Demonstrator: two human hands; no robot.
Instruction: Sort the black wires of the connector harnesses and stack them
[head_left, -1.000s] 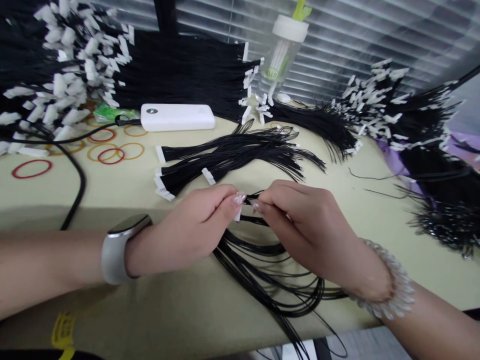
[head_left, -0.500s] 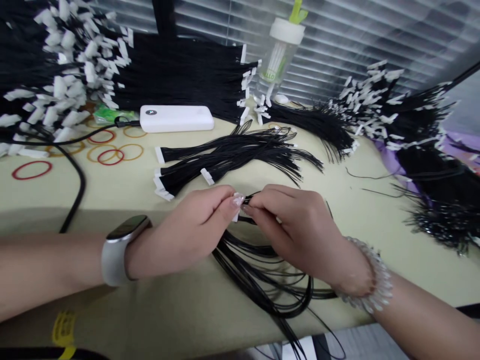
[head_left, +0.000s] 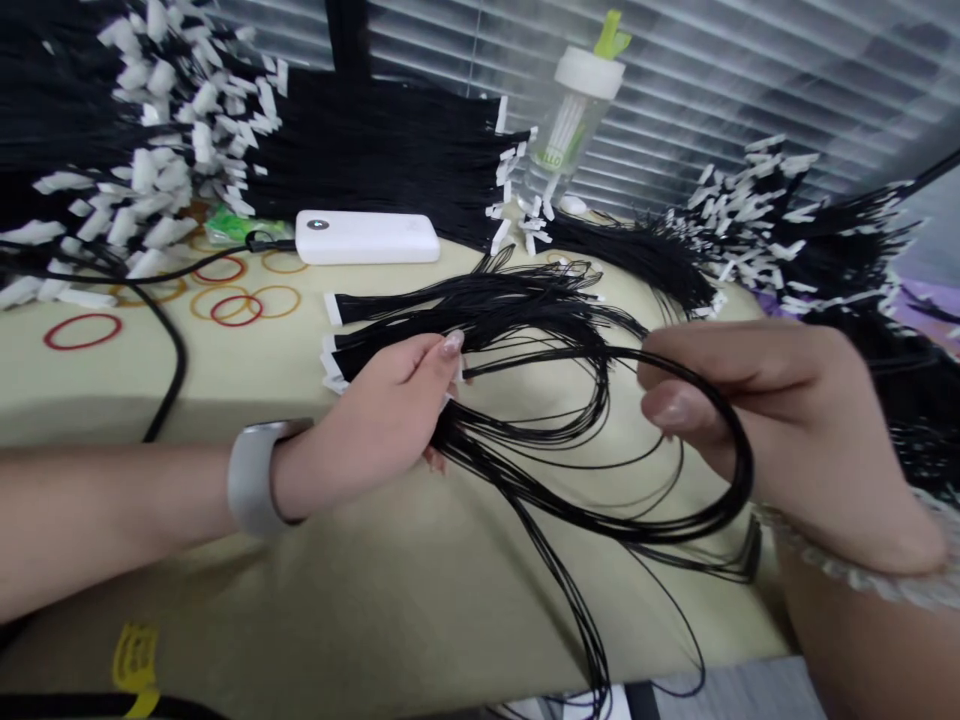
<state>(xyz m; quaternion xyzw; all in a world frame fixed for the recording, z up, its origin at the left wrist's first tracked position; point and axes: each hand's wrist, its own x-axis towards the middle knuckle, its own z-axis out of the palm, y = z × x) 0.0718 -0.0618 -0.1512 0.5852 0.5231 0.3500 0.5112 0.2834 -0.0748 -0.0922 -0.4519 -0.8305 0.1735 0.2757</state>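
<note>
A bundle of thin black wires [head_left: 600, 512] is stretched between my two hands in a wide loop. My left hand [head_left: 394, 400] is closed at the bundle's left end, thumb pressed by a white connector [head_left: 460, 370] that is mostly hidden. Out to the right, my right hand [head_left: 780, 410] curls its thumb and forefinger about the wires where they bend round. Some strands [head_left: 577, 610] hang down over the table's front edge. Just behind my hands lie finished-looking wire bundles [head_left: 480, 300] with white connectors [head_left: 332, 308] at their left ends.
A white power bank [head_left: 367, 238] with a black cable stands behind red and yellow rubber bands [head_left: 82, 331]. Large stacks of black wires [head_left: 382, 150] with white connectors line the back. A clear bottle [head_left: 574, 120] stands by the blinds. More wires [head_left: 930, 410] lie at right.
My right hand has moved away to the right and nearer the camera, drawing the wires out into a loop. My left hand has stayed near the connector.
</note>
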